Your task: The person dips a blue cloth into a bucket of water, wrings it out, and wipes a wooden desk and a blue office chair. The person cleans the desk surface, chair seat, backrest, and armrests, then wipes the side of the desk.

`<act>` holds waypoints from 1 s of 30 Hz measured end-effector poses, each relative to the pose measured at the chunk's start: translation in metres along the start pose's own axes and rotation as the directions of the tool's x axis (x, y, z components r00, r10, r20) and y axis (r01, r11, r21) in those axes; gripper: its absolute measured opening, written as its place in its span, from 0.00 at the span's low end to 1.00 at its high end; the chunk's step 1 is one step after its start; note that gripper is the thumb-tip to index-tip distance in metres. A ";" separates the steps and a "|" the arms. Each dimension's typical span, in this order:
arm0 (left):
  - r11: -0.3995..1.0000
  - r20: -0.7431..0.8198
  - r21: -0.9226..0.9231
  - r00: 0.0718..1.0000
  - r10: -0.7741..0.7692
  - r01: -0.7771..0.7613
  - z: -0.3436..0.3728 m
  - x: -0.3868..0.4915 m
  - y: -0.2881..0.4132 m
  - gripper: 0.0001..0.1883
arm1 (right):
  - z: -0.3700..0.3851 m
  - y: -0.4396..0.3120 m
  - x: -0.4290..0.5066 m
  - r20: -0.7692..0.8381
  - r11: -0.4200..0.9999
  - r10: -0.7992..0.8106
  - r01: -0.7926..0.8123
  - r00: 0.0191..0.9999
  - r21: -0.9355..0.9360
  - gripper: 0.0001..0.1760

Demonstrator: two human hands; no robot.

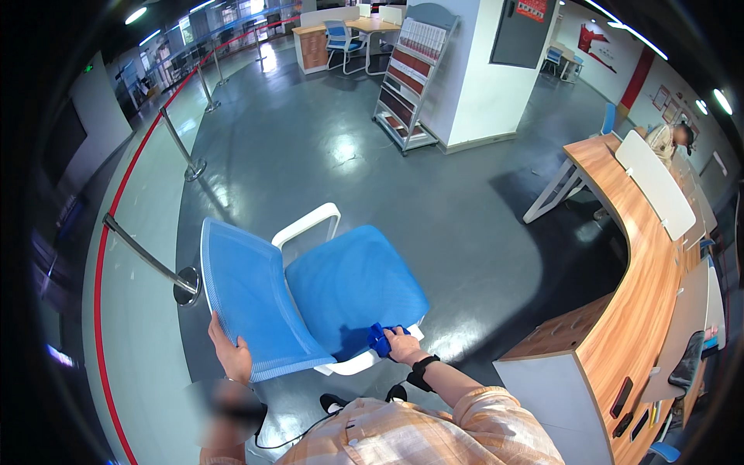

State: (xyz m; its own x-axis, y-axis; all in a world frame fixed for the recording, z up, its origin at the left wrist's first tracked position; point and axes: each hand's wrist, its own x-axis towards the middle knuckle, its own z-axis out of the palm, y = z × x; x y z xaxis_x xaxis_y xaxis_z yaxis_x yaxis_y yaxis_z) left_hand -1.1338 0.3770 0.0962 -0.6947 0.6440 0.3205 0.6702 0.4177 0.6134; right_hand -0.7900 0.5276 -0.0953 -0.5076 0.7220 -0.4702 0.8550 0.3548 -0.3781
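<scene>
Before me stands an office chair with a blue padded seat (354,279), a blue mesh backrest (256,302) and white armrests (308,224). My left hand (232,351) holds the outer edge of the backrest, thumb on the mesh side. In my right hand (404,346) is a crumpled dark blue cloth (381,340), pressed at the near armrest (357,363) beside the seat. A shadow of the hand falls on the seat.
A curved wooden desk (639,279) with white dividers and phones runs along the right; a person (662,142) sits behind it. Barrier posts (154,256) with a red belt line the left. A magazine rack (412,81) stands by a white pillar (491,87).
</scene>
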 end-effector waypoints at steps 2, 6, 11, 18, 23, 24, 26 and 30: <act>1.000 -0.004 0.010 1.000 0.008 -0.008 0.000 0.000 -0.002 0.42 | -0.001 -0.002 0.001 -0.018 1.000 -0.009 0.009 1.000 -0.001 0.38; 1.000 -0.001 0.009 1.000 0.020 -0.020 0.001 0.000 -0.003 0.43 | -0.006 -0.003 -0.001 0.053 1.000 -0.002 0.001 0.999 0.015 0.38; 1.000 -0.005 -0.008 1.000 0.017 -0.017 0.001 0.000 -0.002 0.43 | -0.015 -0.008 0.003 0.132 1.000 0.003 -0.002 0.991 -0.012 0.37; 0.997 -0.008 -0.028 0.997 0.071 -0.071 0.002 0.001 -0.011 0.44 | -0.015 -0.009 0.008 0.092 1.000 0.000 -0.002 0.996 0.030 0.36; 0.992 0.007 0.008 0.992 0.128 -0.128 0.005 0.005 -0.020 0.44 | 0.008 -0.009 0.032 0.023 0.996 0.036 -0.034 0.999 -0.080 0.23; 0.992 0.003 0.016 0.992 0.128 -0.128 0.005 0.005 -0.020 0.44 | 0.015 -0.009 0.036 -0.009 0.996 0.002 -0.002 1.000 -0.093 0.16; 0.992 0.002 0.022 0.992 0.128 -0.128 0.005 0.006 -0.021 0.44 | 0.023 -0.009 0.044 -0.070 0.976 0.015 -0.030 0.997 -0.215 0.15; 0.987 0.002 0.017 0.987 0.160 -0.160 0.005 0.005 -0.023 0.44 | 0.025 -0.008 0.041 -0.138 0.983 0.041 -0.065 0.990 -0.174 0.15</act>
State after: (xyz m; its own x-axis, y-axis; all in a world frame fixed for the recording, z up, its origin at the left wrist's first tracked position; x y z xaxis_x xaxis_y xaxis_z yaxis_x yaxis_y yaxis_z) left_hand -1.1510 0.3736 0.0806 -0.5784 0.7036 0.4128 0.7767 0.3202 0.5424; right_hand -0.8202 0.5392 -0.1314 -0.4529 0.8111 -0.3702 0.8915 0.4053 -0.2025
